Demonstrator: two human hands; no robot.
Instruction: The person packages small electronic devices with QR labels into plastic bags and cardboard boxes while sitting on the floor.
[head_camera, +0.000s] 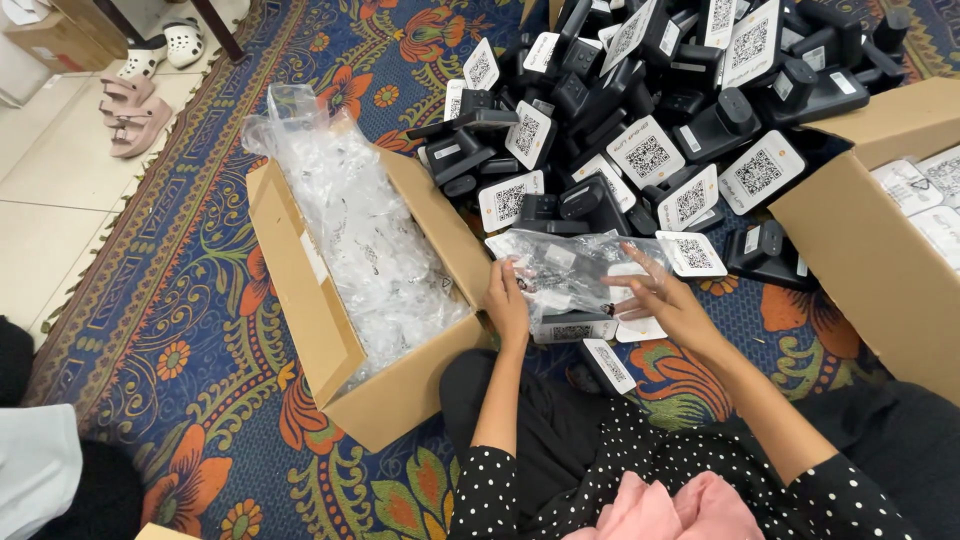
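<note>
your left hand (508, 300) pinches one edge of the clear plastic bag (570, 265), while your right hand (668, 305), fingers spread, presses its other end. the black device with a white card (572, 325) sits half inside, above your lap. such slick film could slip, dropping it onto the pile of black devices (650, 110) or the carpet (200, 330).
</note>
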